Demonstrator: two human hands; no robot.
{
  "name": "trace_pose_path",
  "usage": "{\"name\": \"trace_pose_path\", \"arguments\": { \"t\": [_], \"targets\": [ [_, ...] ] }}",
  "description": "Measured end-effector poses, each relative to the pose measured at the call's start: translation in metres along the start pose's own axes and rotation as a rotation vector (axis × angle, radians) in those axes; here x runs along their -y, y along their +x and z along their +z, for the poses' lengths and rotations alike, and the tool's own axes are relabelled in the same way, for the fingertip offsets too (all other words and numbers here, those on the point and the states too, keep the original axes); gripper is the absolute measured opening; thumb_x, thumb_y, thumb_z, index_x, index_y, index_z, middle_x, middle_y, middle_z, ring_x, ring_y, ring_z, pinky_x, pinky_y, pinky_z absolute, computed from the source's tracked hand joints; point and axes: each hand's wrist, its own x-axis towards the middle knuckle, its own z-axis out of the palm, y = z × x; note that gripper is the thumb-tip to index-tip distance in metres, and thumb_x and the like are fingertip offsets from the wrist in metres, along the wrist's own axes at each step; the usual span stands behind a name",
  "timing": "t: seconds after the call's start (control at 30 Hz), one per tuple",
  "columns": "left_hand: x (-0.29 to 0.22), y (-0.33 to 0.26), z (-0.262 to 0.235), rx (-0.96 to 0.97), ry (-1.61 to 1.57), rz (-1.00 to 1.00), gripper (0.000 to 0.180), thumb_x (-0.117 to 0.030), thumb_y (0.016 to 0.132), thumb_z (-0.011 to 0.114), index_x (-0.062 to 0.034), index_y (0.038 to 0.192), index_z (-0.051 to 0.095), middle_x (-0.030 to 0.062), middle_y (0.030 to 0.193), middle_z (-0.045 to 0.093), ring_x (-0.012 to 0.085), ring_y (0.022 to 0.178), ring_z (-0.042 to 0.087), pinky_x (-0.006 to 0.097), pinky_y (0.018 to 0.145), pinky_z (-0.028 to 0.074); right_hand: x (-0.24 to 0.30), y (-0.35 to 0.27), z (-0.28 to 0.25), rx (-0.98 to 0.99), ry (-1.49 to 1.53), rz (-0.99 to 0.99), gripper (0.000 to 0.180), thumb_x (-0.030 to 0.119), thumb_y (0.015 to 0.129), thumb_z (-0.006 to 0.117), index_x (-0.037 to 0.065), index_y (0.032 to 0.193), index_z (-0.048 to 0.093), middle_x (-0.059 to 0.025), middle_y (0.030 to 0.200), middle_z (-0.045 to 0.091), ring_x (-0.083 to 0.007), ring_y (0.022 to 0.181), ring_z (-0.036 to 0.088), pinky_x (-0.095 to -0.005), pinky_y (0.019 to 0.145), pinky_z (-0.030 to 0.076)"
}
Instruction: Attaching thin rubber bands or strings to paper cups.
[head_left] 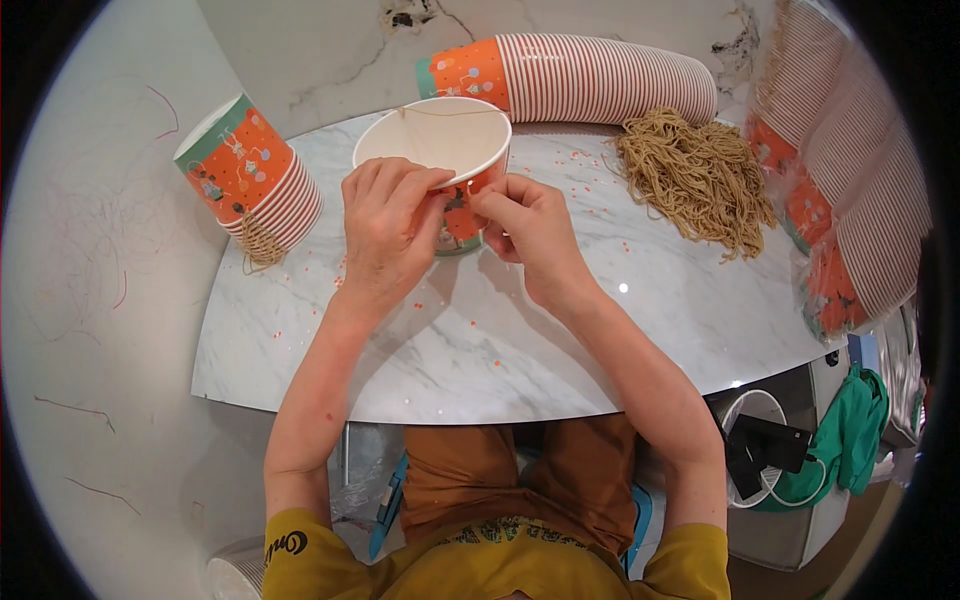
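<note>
A large paper bucket (440,142), white inside and orange with a green base band outside, stands upright on the table before me. My left hand (385,212) grips its near left side, the fingers bent at the rim. Closed in a pinch, my right hand (532,228) is against the bucket's near right wall. What lies between those fingertips is too small to make out. A thin tan string (450,113) runs across the far part of the bucket's mouth. Both thumbs and part of the printed wall are partly covered by my fingers.
The marble-patterned table (500,380) carries scattered orange bits. A long row of nested buckets (610,80) lies at the back, beside a heap of tan strings (695,180). Another nested stack (250,175) with strings stands left. Plastic-wrapped stacks (845,220) crowd the right edge.
</note>
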Motion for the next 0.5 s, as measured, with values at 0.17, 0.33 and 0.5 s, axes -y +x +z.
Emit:
{"name": "trace_pose_path", "arguments": {
  "t": [0.17, 0.33, 0.5],
  "targets": [
    [-0.0003, -0.0003, -0.0002, 0.002, -0.004, -0.004, 0.020, -0.001, 0.080, 0.067, -0.0076, 0.099, 0.068, 0.0042, 0.094, 0.062, 0.0244, 0.097, 0.056, 0.039, 0.091, 0.038, 0.0027, 0.0005, -0.0019, -0.018, 0.018, 0.059, 0.012, 0.015, 0.088, 0.064, 0.007, 0.079, 0.061, 0.0001, 0.071, 0.060, -0.0045, 0.053, 0.043, -0.0226, 0.047, 0.027],
    [0.0003, 0.0000, -0.0002, 0.000, -0.003, 0.003, 0.020, -0.002, 0.080, 0.067, -0.0078, 0.099, 0.068, 0.0043, 0.094, 0.062, 0.0244, 0.097, 0.056, 0.039, 0.091, 0.038, 0.0026, 0.0000, -0.0042, -0.035, 0.085, 0.049, 0.012, 0.014, 0.087, 0.064, 0.006, 0.079, 0.060, -0.0009, 0.070, 0.060, -0.0045, 0.052, 0.042, -0.0233, 0.046, 0.024],
    [0.0016, -0.0012, 0.0001, 0.004, -0.009, -0.003, 0.019, -0.002, 0.081, 0.067, -0.0077, 0.099, 0.067, 0.0044, 0.095, 0.062, 0.0245, 0.097, 0.056, 0.039, 0.091, 0.038, 0.0036, -0.0007, -0.0034, -0.031, 0.108, 0.057, 0.011, 0.013, 0.087, 0.063, 0.006, 0.079, 0.060, -0.0011, 0.070, 0.060, -0.0044, 0.051, 0.042, -0.0230, 0.045, 0.024]
  ]
}}
